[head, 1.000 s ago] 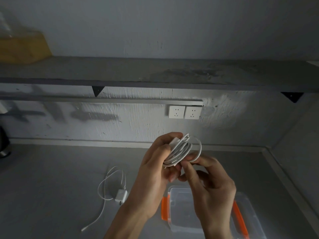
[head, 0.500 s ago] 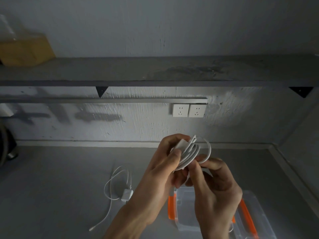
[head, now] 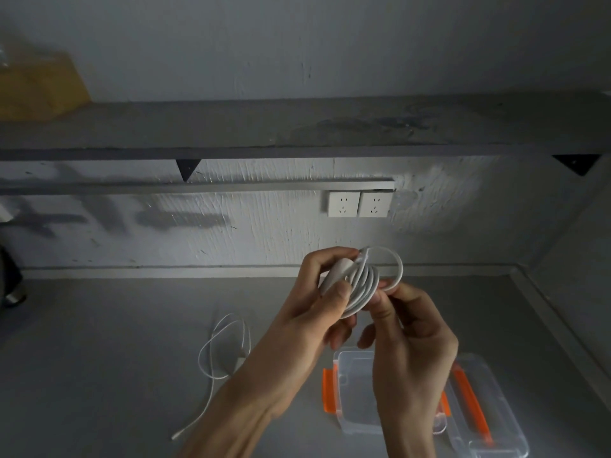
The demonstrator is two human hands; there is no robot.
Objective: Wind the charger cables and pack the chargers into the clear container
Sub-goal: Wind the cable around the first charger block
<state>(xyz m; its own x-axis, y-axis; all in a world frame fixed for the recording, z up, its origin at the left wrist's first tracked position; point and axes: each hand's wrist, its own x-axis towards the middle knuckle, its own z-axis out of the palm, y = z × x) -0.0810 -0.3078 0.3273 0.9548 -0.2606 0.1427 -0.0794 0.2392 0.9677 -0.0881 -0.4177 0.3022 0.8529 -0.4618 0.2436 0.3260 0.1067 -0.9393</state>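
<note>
Held at frame centre, a white charger (head: pixel 334 276) is gripped by the left hand (head: pixel 307 328), its wound cable (head: pixel 363 285) pinched by the right hand (head: pixel 410 338). A second charger's loose cable (head: pixel 218 352) lies lower left; the clear container (head: pixel 357 391) sits lower right.

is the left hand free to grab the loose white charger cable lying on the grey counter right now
Probably not yet: the left hand is clamped on the wound white charger. The loose white charger cable lies unobstructed on the grey counter.
</note>
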